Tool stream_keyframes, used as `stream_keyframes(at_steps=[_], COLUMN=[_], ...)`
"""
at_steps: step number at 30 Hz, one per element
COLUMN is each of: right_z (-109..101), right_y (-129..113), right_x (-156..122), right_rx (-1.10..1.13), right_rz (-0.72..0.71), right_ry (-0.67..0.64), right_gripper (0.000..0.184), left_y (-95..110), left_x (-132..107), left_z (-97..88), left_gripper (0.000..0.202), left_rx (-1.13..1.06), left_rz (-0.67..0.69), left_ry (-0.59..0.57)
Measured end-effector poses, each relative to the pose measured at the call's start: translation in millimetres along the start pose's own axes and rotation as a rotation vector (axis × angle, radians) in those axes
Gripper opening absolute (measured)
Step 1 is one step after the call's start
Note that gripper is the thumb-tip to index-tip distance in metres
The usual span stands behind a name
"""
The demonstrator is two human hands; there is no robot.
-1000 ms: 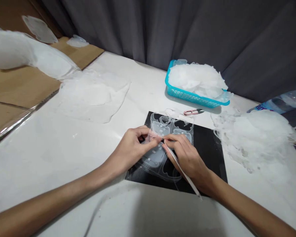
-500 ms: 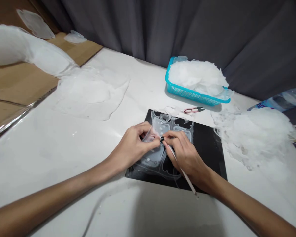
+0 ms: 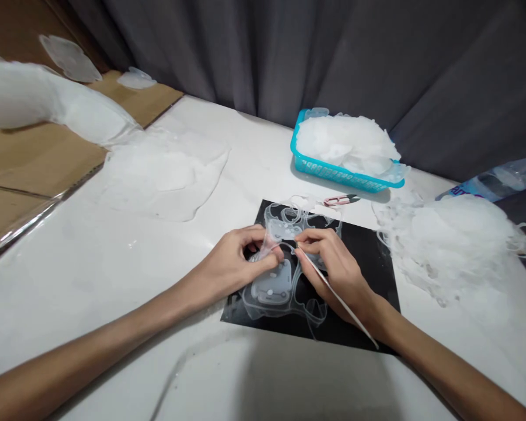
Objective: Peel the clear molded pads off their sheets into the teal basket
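Observation:
My left hand point(image 3: 252, 254) is closed on a clear molded plastic sheet point(image 3: 272, 286), thumb and fingers pinching its raised left part. The sheet has rounded panels with small holes and thin looping strips, and it lies over a black mat point(image 3: 368, 263). My right hand point(image 3: 333, 263) pinches a thin white stick point(image 3: 342, 304) close to its upper tip, its other end slanting down toward my wrist. The fingertips of both hands are close together over the middle of the sheet. What the stick's tip touches is too small to tell.
A blue basket point(image 3: 346, 174) heaped with translucent pieces stands behind the mat. Pink-handled snips point(image 3: 339, 200) lie between them. To the right are a pile of clear scraps point(image 3: 460, 245) and a plastic bottle point(image 3: 495, 178). At left, a plastic bag point(image 3: 158, 175) rests beside cardboard point(image 3: 26, 155).
Both hands have parted slightly, and the left part of the sheet is lifted and bent. The stick has swung so its lower end points further right. The dark tip between the fingers no longer shows.

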State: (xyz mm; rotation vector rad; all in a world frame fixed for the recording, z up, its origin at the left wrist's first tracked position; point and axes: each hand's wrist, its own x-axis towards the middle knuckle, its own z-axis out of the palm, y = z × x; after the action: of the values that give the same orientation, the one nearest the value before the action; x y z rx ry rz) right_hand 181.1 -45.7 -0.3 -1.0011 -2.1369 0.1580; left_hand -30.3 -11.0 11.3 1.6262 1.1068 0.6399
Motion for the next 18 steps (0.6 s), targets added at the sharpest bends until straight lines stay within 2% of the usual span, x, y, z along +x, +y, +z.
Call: stream_keyframes(at_steps=[6,12,18], right_z=[0.5,1.7,-0.3], right_y=[-4.2,-3.3,-2.5], right_x=[-3.0,-4.4,-5.5], right_rx=[-0.007,-0.017,-0.005], right_rz=[-0.022,-0.031,-0.011], right_ry=[-0.046,-0.043,-0.049], right_gripper=[0.007,0.009,0.008], left_y=[-3.8,-6.2,-3.8], left_x=[-1.4,-4.8,-6.9], left_z=[1.6,3.2,4.3], left_gripper=[0.022,0.027,0.023], left_rx=[-0.141,-0.13,-0.136], left_rz=[0.032,0.021,0.061], left_ry=[0.018,0.015,-0.002])
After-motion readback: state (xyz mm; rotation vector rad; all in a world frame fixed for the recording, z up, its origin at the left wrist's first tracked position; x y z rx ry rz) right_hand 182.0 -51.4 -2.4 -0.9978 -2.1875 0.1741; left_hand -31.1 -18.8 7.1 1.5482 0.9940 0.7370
